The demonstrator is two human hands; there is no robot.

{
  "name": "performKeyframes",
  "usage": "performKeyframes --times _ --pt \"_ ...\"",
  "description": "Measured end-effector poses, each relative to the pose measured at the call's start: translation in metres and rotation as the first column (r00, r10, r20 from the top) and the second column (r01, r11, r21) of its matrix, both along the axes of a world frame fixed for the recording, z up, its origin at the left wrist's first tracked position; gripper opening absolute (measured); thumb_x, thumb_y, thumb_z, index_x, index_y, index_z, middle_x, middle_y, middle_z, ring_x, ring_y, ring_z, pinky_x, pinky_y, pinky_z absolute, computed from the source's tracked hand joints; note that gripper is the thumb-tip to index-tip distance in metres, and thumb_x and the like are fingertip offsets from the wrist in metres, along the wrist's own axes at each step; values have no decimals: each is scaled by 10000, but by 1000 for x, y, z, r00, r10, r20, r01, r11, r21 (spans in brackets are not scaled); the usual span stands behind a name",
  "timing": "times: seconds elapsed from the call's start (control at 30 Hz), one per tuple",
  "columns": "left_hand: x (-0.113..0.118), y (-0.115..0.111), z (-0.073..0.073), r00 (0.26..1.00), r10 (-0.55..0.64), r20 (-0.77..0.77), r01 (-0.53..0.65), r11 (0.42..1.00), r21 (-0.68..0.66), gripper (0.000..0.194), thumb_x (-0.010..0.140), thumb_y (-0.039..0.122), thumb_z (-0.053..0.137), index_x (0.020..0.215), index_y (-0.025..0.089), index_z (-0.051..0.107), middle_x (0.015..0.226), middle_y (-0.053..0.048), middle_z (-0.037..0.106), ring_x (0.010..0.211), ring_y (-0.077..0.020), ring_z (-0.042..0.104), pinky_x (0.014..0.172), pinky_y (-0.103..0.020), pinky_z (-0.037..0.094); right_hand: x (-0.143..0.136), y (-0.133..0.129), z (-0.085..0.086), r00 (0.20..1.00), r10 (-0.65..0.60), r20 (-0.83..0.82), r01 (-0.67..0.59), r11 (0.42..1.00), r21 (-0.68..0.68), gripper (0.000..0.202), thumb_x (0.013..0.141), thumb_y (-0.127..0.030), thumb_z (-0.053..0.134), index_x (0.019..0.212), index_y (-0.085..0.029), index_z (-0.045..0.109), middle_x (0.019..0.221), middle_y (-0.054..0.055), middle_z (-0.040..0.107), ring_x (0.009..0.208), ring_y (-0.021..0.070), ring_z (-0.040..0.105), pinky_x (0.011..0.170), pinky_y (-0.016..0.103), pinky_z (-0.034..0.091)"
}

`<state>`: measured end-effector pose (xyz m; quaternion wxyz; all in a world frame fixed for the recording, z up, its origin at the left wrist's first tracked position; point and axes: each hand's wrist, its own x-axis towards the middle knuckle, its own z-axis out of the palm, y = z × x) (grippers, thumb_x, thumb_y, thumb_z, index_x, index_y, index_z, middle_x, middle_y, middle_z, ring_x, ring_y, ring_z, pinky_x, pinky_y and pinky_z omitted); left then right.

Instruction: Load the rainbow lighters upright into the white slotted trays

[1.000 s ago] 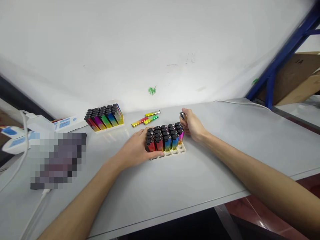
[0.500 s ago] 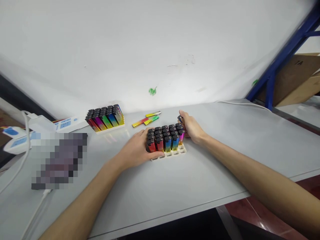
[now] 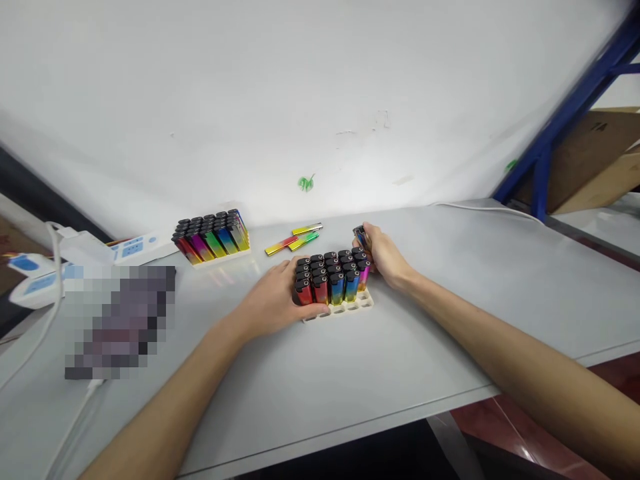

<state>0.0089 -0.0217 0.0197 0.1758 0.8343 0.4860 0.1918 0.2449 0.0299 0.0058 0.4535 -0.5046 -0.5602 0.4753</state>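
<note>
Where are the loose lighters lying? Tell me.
In the head view, the loose lighters lie flat near the wall, between the far tray and the near tray.

Two hands: left, right. Two white trays of upright rainbow lighters; second tray farther left, by the wall. Near tray: roughly twenty lighters, front row of five slots bare. One more lighter in the right hand. Two loose lighters flat between the trays. Far tray's count too small to tell.
</note>
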Motion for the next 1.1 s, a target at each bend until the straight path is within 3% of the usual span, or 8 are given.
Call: performKeyframes --times 0.1,0.2,0.43,0.57,0.7,0.87,1.1 --pt "0 0 0 1000 2 -3 -2 1000 -6 696 729 564 755 1315 275 515 1268 -41 646 1165 -293 606 979 -438 492 3 2 3 999 38 -27 -36 998 60 439 953 -548 445 722 -198 571 599 -9 464 532 126 389 525 292 289" --pt "0 0 0 1000 0 -11 0 1000 2 672 742 544 745 1313 276 515 1263 -40 646 1158 -293 603 979 -448 492 11 5 10 993 91 -76 -86 994 64 389 854 -539 647 700 -197 545 643 -17 463 567 118 372 540 288 278" --pt "-4 6 0 998 48 -33 -47 999 22 534 765 538 708 1186 239 567 1180 -63 668 1113 -311 621 948 -467 508 32 5 27 924 278 -263 -283 959 21 385 784 -512 762 723 -199 546 703 -22 483 594 106 408 534 270 331" --pt "-6 8 0 993 117 27 -117 993 23 686 743 546 725 1312 245 492 1265 -71 655 1159 -320 625 962 -462 509 36 2 29 902 399 -163 -399 916 29 352 738 -470 818 827 -203 606 757 -10 593 639 116 519 570 264 430" --pt "-7 8 0 986 154 59 -154 988 3 770 739 533 734 1375 241 413 1213 -65 679 1097 -306 659 926 -445 526 31 -1 28 907 422 14 -421 901 106 334 692 -387 855 847 -189 636 789 2 651 722 131 585 647 281 487" --pt "-8 7 0 988 147 52 -148 989 12 790 744 541 734 1394 237 402 1237 -66 670 1150 -307 638 976 -438 505 27 -3 27 878 466 112 -478 868 136 351 649 -313 868 796 -196 571 783 3 691 737 144 625 691 310 495" --pt "-9 10 -4 989 134 56 -135 991 13 745 751 545 727 1366 239 436 1311 -73 633 1198 -310 610 987 -446 501 28 -5 28 872 453 185 -480 867 137 358 695 -334 842 813 -202 530 798 13 711 738 151 644 686 312 487"
